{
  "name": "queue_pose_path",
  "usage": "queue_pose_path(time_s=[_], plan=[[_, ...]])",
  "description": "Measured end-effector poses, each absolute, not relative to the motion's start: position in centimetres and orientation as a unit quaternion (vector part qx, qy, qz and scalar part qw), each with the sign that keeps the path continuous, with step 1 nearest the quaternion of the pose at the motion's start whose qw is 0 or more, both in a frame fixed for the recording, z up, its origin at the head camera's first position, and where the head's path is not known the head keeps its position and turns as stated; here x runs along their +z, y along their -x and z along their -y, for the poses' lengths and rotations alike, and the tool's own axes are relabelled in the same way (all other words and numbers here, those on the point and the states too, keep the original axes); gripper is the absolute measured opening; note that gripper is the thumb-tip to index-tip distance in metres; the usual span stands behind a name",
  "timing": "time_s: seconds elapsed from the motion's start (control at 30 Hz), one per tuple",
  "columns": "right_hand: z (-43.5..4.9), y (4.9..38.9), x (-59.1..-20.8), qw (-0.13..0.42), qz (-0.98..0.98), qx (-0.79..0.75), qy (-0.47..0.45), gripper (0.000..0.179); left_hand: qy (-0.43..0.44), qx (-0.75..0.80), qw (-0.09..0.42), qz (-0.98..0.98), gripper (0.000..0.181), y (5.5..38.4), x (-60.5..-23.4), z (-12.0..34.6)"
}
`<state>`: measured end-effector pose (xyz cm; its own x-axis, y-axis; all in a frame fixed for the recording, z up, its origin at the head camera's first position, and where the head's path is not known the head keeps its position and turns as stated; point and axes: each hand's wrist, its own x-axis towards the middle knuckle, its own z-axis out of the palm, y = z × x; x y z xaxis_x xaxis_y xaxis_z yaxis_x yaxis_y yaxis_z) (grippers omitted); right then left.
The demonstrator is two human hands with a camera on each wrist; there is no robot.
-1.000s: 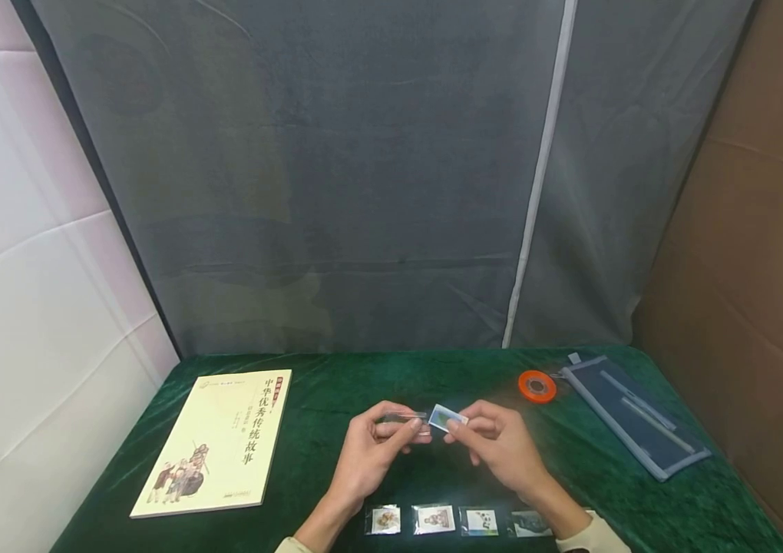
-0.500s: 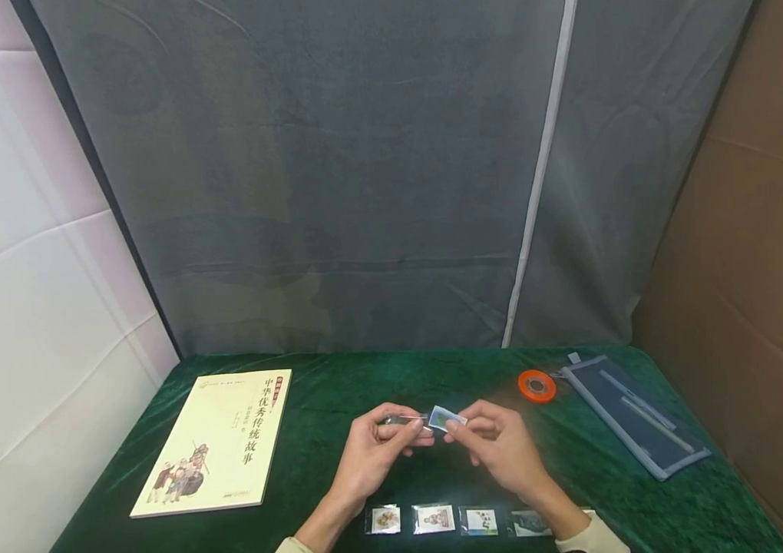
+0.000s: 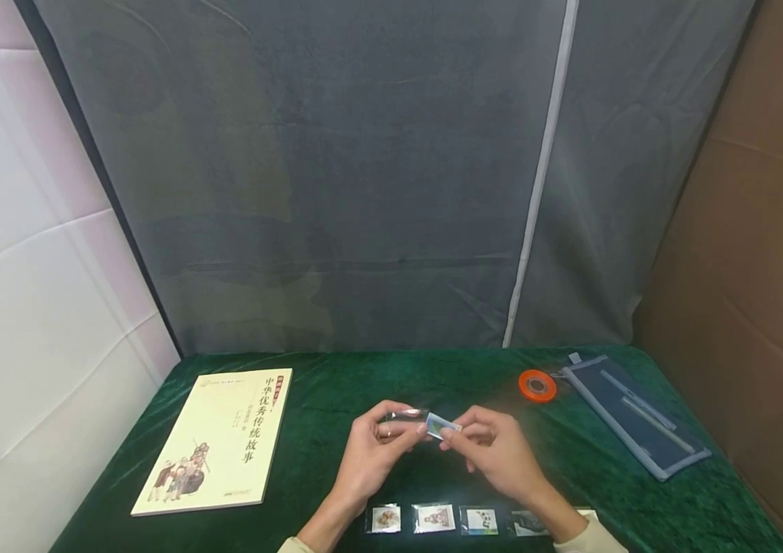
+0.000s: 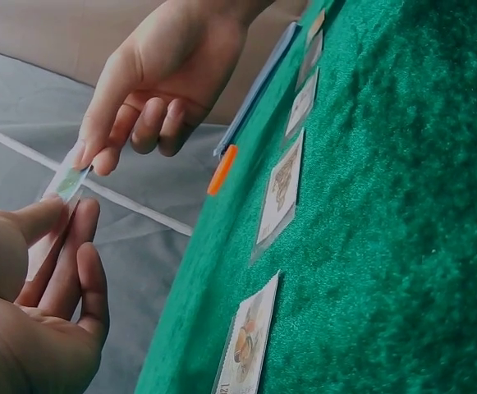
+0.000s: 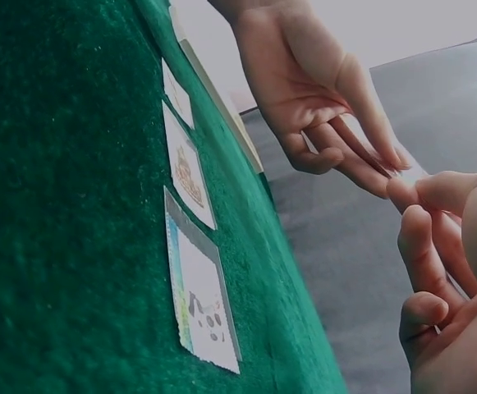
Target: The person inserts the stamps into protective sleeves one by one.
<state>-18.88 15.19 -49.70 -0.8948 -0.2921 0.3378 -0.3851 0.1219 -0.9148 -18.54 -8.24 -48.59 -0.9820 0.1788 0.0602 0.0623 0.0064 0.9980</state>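
Observation:
In the head view my left hand [image 3: 369, 453] pinches a small clear plastic sleeve [image 3: 401, 415] between thumb and fingers. Opposite it, my right hand [image 3: 502, 453] holds a blue-green postage stamp [image 3: 441, 424] with a white border by its right end. The stamp's left edge is right at the sleeve's end, by the left thumb tip. Both hands are raised over the green cloth, as the left wrist view also shows, with the stamp [image 4: 71, 179] between the two sets of fingertips. Fingers partly cover the stamp and sleeve.
Sleeved stamps lie in a row near the front edge, among them a panda stamp [image 3: 481, 521] and a statue stamp [image 3: 434, 518]. A cream book [image 3: 215, 442] lies at left. An orange round case [image 3: 537, 386] and a blue mesh pouch [image 3: 633, 418] lie at right.
My right hand has shifted slightly left and down, bringing the stamp against the sleeve's end. More of the sleeve now shows above the left fingers.

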Motion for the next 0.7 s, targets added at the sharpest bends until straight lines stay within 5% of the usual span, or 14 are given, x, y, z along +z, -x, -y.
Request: queue_pose_path(time_s=[0.37,0.7], plan=[[-15.16,19.01,-49.8,-0.039,0.742,0.639,-0.2,0.012,-0.095,0.687,0.038,-0.719,0.031,18.46,-48.47,8.16],[-15.18,19.2,-49.9,-0.011,0.734,0.652,-0.19,0.013,-0.094,0.692,0.033,-0.715,0.027,18.62,-48.91,8.21]])
